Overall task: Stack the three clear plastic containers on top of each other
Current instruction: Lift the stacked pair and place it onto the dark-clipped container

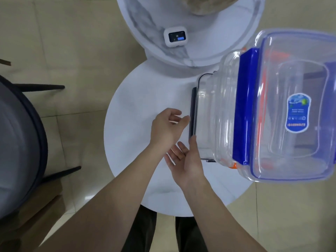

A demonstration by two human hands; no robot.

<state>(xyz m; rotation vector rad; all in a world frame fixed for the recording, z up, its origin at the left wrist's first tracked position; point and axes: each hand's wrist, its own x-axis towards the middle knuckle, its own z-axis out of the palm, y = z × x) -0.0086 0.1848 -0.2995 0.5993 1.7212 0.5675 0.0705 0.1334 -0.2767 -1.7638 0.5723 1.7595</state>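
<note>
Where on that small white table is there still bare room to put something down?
The left half of the white round table is bare, from its left rim to the hands. The near edge below the right hand is bare too. The right side is crowded by the stack of containers.

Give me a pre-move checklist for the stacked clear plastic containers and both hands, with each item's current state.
1. Three containers in the stack: ok. The blue-latched clear container is on top, an orange-trimmed clear container sits under it, and a dark-latched clear container is at the bottom.
2. Stack squarely aligned: cannot tell; the wide-angle view distorts it.
3. Stack on the white round table: ok, but it stands near the right edge.
4. Left hand: ok, open, empty, beside the bottom container.
5. Right hand: ok, open, fingertips at the bottom container's dark latch, no grip.
</note>
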